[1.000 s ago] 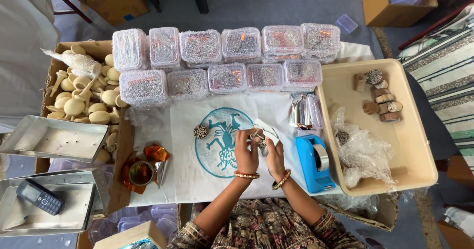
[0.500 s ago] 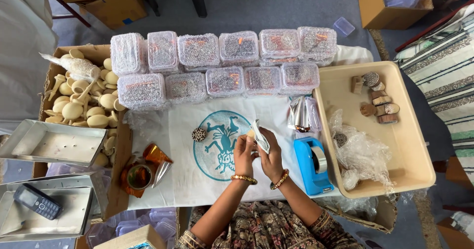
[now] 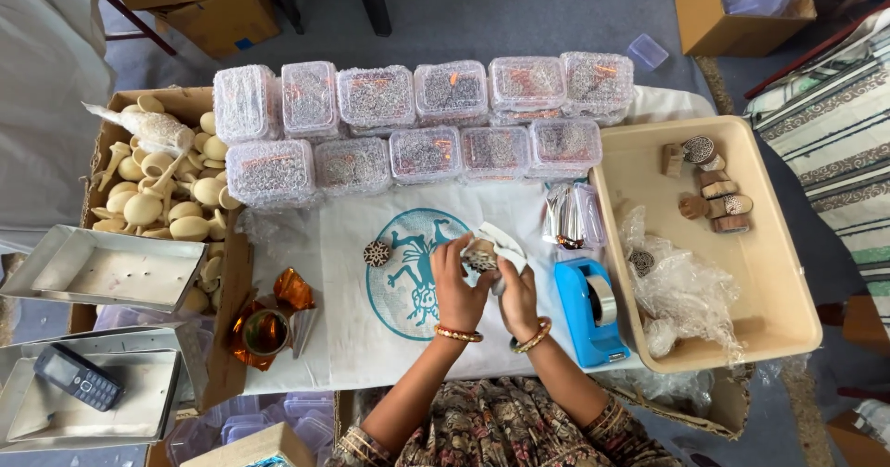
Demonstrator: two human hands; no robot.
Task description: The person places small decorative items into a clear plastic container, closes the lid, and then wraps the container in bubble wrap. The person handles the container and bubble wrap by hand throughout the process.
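Head view looks straight down on two hands meeting over the middle of the worktop [image 3: 352, 337]. The left hand [image 3: 456, 286] and the right hand [image 3: 519, 291] are both closed on one small carved block [image 3: 480, 258], which is half wrapped in a white sheet of paper [image 3: 505, 241]; the fingers of both press in from either side, so neither hand is free. The block sits between the fingertips, at about 12 o'clock from the wrists, raised just off the cloth [image 3: 306, 245].

By its look the block is wood: stiff, light, not slippery, with a fine cut pattern on its face that could chip if knocked. I judge the plain sides the safest place to hold it, away from the carved face. The paper is thin and soft; it will crease and slide easily, so it wants a pinch at the edges.

Going outward, a second small carved piece [image 3: 376, 253] lies on the cloth at 9 o'clock of the left hand, apart from it. A blue tape dispenser [image 3: 589, 309] stands just beside the right hand at 3 o'clock. Further at 3 o'clock is a cream tray [image 3: 788, 272] with more wooden blocks [image 3: 709, 184] and crumpled plastic. At 12 o'clock stand rows of bubble-wrapped boxes [image 3: 426, 124].
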